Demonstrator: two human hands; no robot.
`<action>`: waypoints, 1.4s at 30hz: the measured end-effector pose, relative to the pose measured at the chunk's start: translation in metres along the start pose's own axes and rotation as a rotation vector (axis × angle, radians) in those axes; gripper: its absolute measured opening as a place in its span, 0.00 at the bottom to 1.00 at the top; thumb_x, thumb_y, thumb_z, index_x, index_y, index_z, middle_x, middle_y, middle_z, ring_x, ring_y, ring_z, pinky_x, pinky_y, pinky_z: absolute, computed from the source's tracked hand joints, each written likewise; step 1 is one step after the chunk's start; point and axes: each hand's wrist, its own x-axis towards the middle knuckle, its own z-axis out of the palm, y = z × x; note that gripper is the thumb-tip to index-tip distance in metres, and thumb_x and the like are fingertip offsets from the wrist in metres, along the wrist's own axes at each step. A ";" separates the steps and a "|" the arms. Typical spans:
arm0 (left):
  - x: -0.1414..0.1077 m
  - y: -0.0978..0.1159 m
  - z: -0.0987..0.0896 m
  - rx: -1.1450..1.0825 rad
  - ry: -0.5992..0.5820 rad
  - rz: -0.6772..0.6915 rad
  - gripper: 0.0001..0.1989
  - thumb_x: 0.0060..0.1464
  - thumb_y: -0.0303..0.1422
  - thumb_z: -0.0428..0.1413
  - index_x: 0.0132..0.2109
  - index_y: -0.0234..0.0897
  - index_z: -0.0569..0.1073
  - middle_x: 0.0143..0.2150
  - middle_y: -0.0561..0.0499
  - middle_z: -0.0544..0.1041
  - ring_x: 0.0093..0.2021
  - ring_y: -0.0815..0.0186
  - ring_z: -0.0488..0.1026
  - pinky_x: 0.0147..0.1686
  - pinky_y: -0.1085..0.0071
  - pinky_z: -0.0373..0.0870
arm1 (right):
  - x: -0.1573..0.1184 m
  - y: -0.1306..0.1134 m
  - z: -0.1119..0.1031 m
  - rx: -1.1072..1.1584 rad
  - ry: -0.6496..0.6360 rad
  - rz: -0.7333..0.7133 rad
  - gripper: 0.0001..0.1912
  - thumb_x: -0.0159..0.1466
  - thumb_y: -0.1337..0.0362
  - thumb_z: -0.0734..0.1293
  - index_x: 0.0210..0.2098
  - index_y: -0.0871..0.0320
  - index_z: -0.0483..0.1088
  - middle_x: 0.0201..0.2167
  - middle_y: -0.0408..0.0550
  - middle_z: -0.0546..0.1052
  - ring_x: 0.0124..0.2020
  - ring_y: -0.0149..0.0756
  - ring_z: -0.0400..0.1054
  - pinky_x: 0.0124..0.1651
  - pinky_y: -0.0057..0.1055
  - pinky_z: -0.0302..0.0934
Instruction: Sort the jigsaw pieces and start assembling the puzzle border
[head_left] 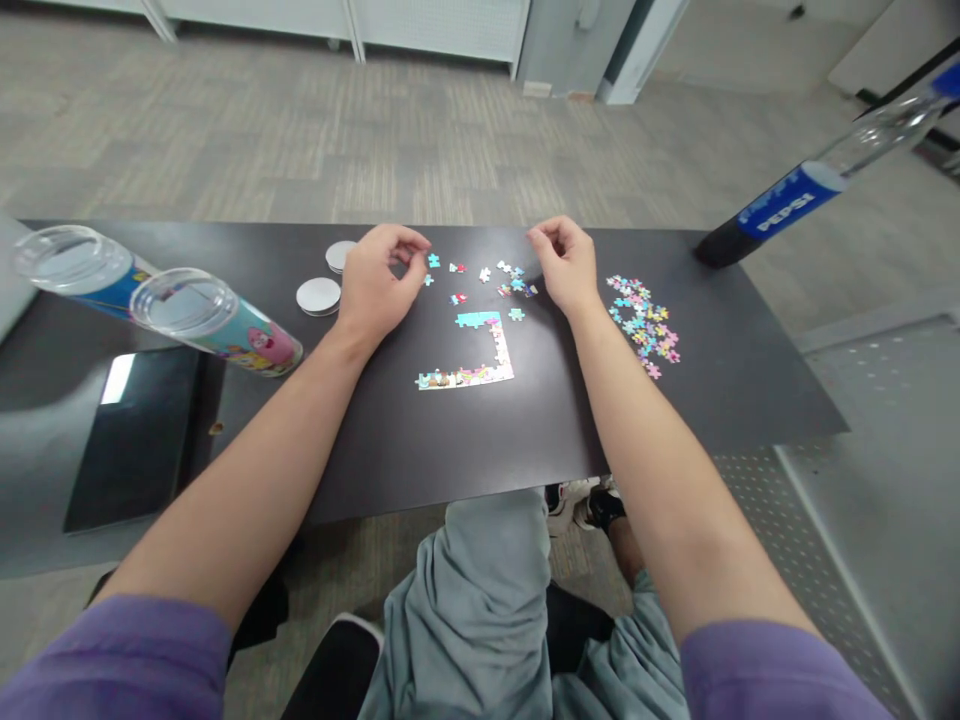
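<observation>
My left hand (381, 282) is over the far left part of the dark table, thumb and fingers curled toward each other. Small blue puzzle pieces (433, 261) lie beside its fingertips. Across from it, my right hand (568, 265) is pinched closed near loose puzzle pieces (517, 284). Anything between the fingers of either hand is too small or hidden to make out. Between my forearms lies a partly joined puzzle border (504, 352), with a top strip, a right side and a bottom row. Red-and-white pieces (458, 299) and a single greenish piece (516, 314) lie above it.
A heap of mixed puzzle pieces (646, 325) lies right of my right forearm. A Pepsi bottle (787, 202) stands at the far right. On the left are two clear printed canisters (251, 335), white round lids (319, 295) and a black tablet-like slab (135, 440).
</observation>
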 end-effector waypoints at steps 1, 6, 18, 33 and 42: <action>0.000 0.000 0.000 -0.009 0.001 -0.001 0.11 0.72 0.29 0.64 0.55 0.49 0.85 0.56 0.47 0.92 0.55 0.55 0.88 0.66 0.52 0.87 | 0.003 0.005 -0.001 0.018 0.031 0.002 0.41 0.69 0.12 0.73 0.41 0.44 0.72 0.35 0.45 0.70 0.40 0.49 0.68 0.52 0.53 0.72; -0.001 -0.001 0.002 0.005 -0.033 0.003 0.14 0.70 0.30 0.64 0.58 0.49 0.85 0.53 0.49 0.92 0.54 0.56 0.89 0.61 0.55 0.88 | 0.011 0.019 -0.004 0.027 0.035 0.032 0.42 0.73 0.11 0.67 0.45 0.44 0.73 0.37 0.46 0.67 0.43 0.52 0.73 0.52 0.53 0.74; -0.002 0.001 -0.007 -0.006 -0.024 -0.105 0.03 0.70 0.39 0.65 0.49 0.51 0.83 0.27 0.57 0.66 0.30 0.60 0.66 0.40 0.56 0.72 | 0.005 0.004 -0.010 0.018 -0.278 0.061 0.18 0.72 0.44 0.83 0.41 0.47 0.78 0.42 0.47 0.82 0.46 0.48 0.73 0.54 0.47 0.73; 0.018 -0.008 -0.002 0.001 -0.030 -0.148 0.05 0.67 0.35 0.64 0.47 0.50 0.84 0.28 0.57 0.68 0.32 0.60 0.67 0.43 0.57 0.73 | 0.001 0.002 -0.005 0.007 -0.314 0.030 0.13 0.72 0.50 0.81 0.40 0.47 0.79 0.37 0.45 0.78 0.39 0.45 0.69 0.51 0.47 0.71; 0.034 -0.019 0.009 0.125 -0.110 -0.058 0.08 0.65 0.30 0.66 0.49 0.49 0.85 0.31 0.57 0.76 0.34 0.57 0.72 0.44 0.56 0.69 | -0.001 0.003 -0.006 0.008 -0.312 0.031 0.14 0.73 0.47 0.81 0.42 0.47 0.78 0.37 0.44 0.77 0.39 0.45 0.68 0.51 0.47 0.71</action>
